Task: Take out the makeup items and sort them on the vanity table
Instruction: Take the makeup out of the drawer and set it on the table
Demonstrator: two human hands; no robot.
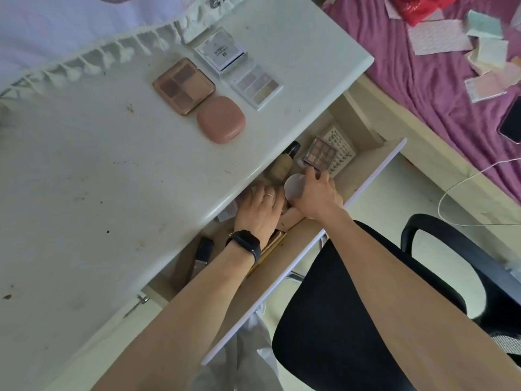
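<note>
Both hands reach into the open drawer under the white vanity table. My right hand pinches the near edge of a small square eyeshadow palette, lifting it off a white card of lashes. My left hand rests flat, fingers spread, on items deeper in the drawer. A beige foundation bottle and a pale round container lie between the hands. On the table sit a brown palette, a pink compact, a pastel palette and a white box.
A black office chair stands right of the drawer. A bed with a purple sheet, scattered papers and a phone lies at the far right. A white cable trails on the floor. A dark tube and gold-edged items lie in the drawer's near end.
</note>
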